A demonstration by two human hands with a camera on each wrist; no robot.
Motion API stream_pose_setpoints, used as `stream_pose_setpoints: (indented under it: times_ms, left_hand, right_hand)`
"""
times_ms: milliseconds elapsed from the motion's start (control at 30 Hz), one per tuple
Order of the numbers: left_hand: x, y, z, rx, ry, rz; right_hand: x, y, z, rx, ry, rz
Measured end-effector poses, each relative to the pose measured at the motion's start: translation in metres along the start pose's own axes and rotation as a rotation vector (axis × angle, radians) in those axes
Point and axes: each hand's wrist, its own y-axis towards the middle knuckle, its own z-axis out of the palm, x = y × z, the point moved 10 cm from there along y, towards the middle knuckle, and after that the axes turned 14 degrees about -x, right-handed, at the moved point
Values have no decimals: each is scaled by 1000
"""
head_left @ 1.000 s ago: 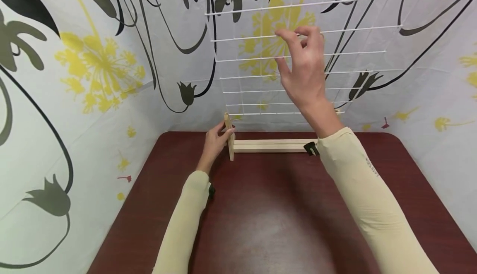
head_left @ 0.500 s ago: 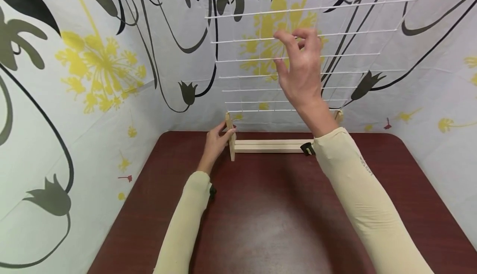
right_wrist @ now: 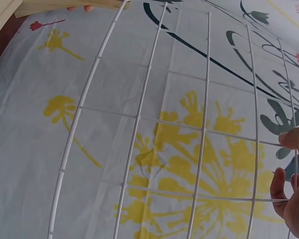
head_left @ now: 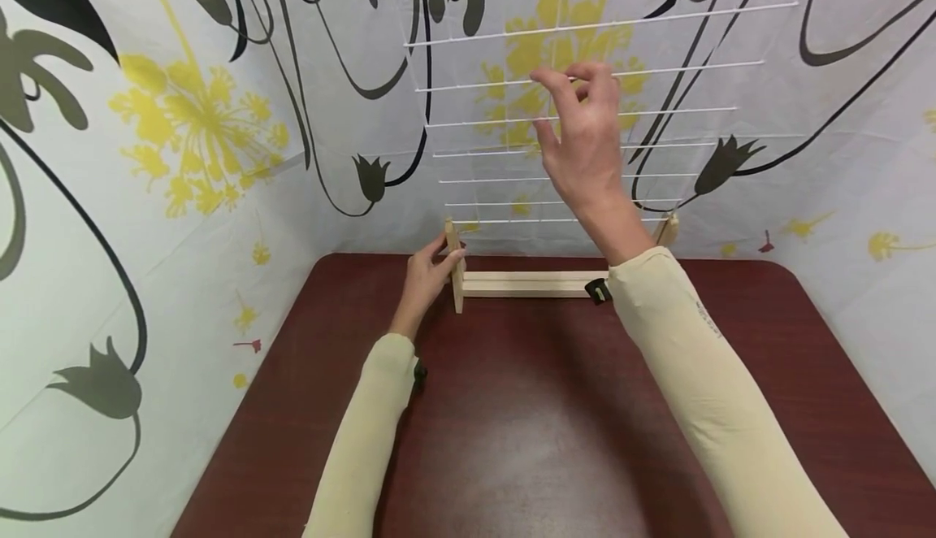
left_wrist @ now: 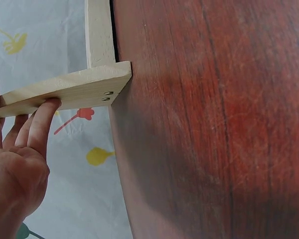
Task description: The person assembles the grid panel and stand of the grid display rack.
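A white wire grid panel [head_left: 483, 87] rises above the far end of the table, its lower edge near the tops of a light wooden stand [head_left: 534, 284]. My right hand [head_left: 585, 140] grips the grid's wires with curled fingers around mid-height; in the right wrist view the fingers [right_wrist: 278, 191] curl around a wire at the right edge. My left hand [head_left: 424, 282] holds the stand's left upright [head_left: 455, 270] between thumb and fingers. Two screw heads [left_wrist: 107, 95] show low on that upright in the left wrist view. My right forearm hides part of the stand's crossbar.
The stand's right upright [head_left: 667, 229] shows behind my right forearm. Beneath lies a dark red-brown wooden table [head_left: 512, 408] with rounded far corners. Patterned fabric walls [head_left: 241, 197] with flowers and leaves close in behind the table and at both sides.
My right hand has shifted slightly left and down with the grid, whose top edge is lower in view and right side further left. The left hand keeps its hold on the upright.
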Motion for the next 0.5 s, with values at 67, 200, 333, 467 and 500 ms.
stream_pose_setpoints:
  times_ms: [67, 200, 333, 467, 500]
  left_hand:
    - [0, 0, 2, 2, -4, 5]
    - [2, -1, 3, 4, 15, 1]
    - [4, -2, 1, -10, 15, -15]
    - [3, -1, -2, -26, 2, -5]
    - [2, -1, -2, -27, 5, -1]
  right_hand:
    - [-3, -1, 2, 5, 3, 9]
    - [-8, -4, 3, 12, 5, 22]
    - [-12, -6, 7, 26, 16, 19]
    - [-17, -6, 13, 62, 11, 26]
    - [-19, -7, 14, 70, 8, 32]
